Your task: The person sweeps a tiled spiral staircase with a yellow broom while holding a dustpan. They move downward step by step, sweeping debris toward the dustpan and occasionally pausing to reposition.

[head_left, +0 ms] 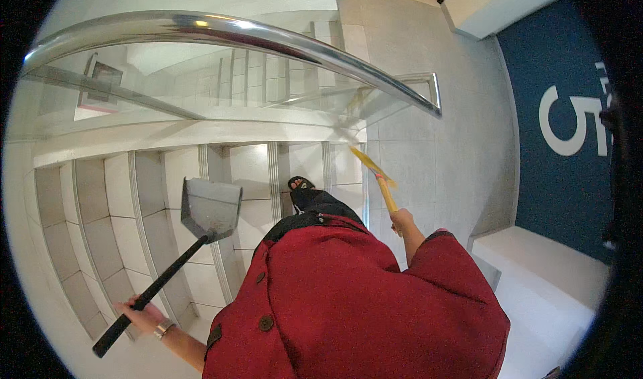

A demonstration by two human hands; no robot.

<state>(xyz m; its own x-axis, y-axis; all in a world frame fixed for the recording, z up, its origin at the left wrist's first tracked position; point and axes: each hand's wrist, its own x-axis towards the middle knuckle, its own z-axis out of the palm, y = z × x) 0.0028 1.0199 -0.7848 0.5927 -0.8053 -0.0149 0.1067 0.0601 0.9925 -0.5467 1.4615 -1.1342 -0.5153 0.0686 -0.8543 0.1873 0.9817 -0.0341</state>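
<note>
My left hand [141, 315] is closed around the black handle [171, 273] of a long-handled grey dustpan [212, 205]. The pan hangs over the tiled stairs [187, 238], its wide mouth pointing away from me. On the other side, my right hand [401, 221] grips a yellow broom [386, 192] by its handle. Its thin head slants away over the edge where the stairs meet the landing, and the tip is blurred. Whether the broom touches the floor I cannot tell. One foot in a black sandal [300, 183] shows on a step.
A polished metal handrail [261, 32] on a glass panel [166, 85] runs along the far side of the stairs. Metal nosing strips [274, 178] edge the steps. The grey tiled landing [442, 143] lies at right, before a dark blue wall [547, 188] bearing writing.
</note>
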